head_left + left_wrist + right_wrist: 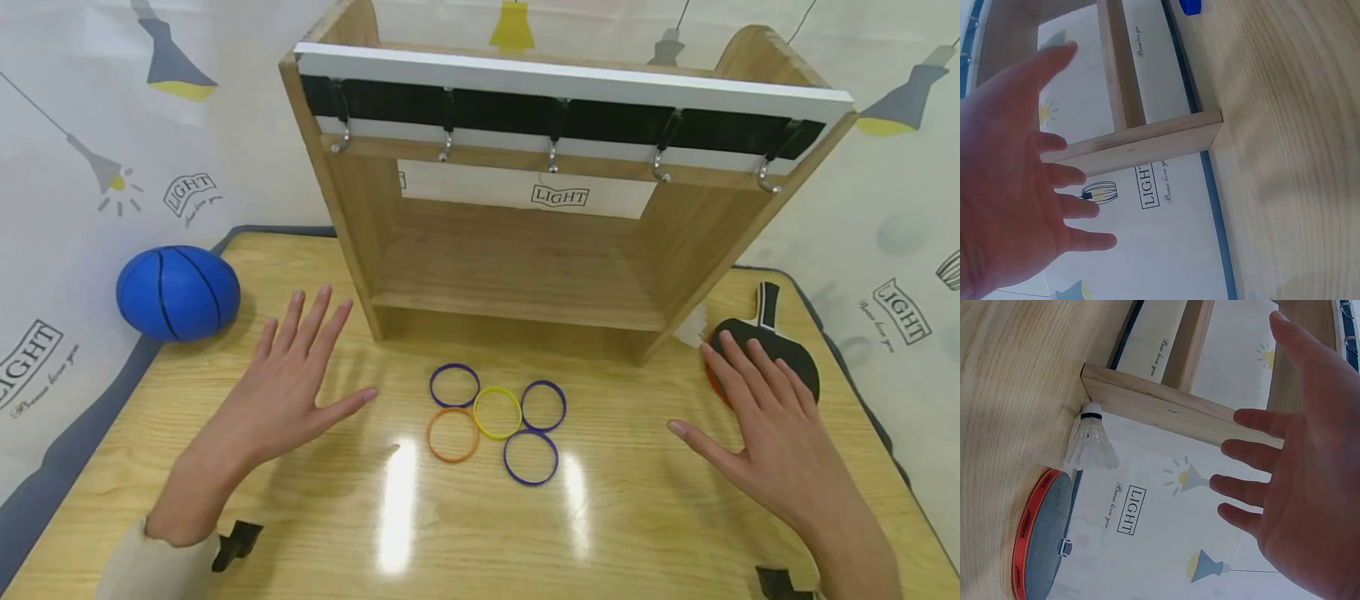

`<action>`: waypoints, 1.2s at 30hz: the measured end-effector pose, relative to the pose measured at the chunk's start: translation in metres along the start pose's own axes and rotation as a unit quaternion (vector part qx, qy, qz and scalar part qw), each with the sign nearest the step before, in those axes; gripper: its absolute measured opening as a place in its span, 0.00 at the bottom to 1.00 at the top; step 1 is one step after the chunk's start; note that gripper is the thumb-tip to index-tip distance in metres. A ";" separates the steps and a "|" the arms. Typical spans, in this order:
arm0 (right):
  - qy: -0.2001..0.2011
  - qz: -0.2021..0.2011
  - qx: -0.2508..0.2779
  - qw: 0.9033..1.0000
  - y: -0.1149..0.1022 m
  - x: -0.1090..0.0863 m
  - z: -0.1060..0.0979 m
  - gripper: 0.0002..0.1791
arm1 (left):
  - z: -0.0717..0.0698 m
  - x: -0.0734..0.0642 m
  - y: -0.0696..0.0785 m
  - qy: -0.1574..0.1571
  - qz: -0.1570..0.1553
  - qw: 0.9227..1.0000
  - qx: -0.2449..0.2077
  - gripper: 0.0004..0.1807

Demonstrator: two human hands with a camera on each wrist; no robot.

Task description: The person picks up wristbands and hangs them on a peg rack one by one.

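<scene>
My left hand hovers over the left of the table with its fingers straight and spread, holding nothing. Over the right side, my right hand is likewise spread; in the head view its fingertips overlap a black table tennis bat. Between the hands lie thin rings on the table: a yellow ring, an orange ring and three dark blue rings, one of them a front ring. Behind them stands a wooden rack with a row of metal hooks.
A blue basketball sits at the table's left edge. Beside the rack's right foot is a white shuttlecock, mostly hidden in the head view. Patterned cloth hangs around the table's back and sides.
</scene>
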State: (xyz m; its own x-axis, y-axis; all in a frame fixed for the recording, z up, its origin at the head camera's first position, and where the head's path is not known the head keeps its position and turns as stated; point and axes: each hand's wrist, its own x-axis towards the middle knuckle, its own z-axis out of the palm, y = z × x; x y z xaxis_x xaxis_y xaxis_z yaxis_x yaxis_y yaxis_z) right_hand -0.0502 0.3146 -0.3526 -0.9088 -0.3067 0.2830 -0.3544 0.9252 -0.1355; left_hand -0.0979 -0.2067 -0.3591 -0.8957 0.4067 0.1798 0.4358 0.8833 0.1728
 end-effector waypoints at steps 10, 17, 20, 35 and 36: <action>0.004 -0.015 0.005 1.000 -0.006 0.001 -0.003 0.49 | -0.001 0.011 -0.001 0.059 -0.028 0.988 -0.140 0.51; -0.003 -0.055 0.059 0.997 -0.031 0.010 -0.001 0.41 | 0.000 0.044 -0.001 0.162 -0.053 0.920 -0.352 0.45; -0.020 -0.065 0.077 0.995 -0.041 0.013 0.002 0.39 | -0.005 0.057 0.002 0.190 -0.064 0.896 -0.397 0.42; -0.040 -0.137 0.066 0.988 -0.065 0.027 0.026 0.31 | -0.015 0.090 -0.004 0.228 -0.124 0.811 -0.525 0.27; -0.040 -0.143 0.065 0.987 -0.066 0.029 0.027 0.31 | -0.014 0.090 -0.003 0.232 -0.129 0.805 -0.531 0.26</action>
State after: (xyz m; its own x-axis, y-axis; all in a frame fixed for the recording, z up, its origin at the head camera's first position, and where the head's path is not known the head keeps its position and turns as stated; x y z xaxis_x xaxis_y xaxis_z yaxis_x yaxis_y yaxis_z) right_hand -0.0591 0.2382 -0.3611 -0.7796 -0.5731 0.2526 -0.6200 0.7632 -0.1821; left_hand -0.1788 -0.1764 -0.3301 -0.9464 -0.1064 0.3051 0.2915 0.1260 0.9482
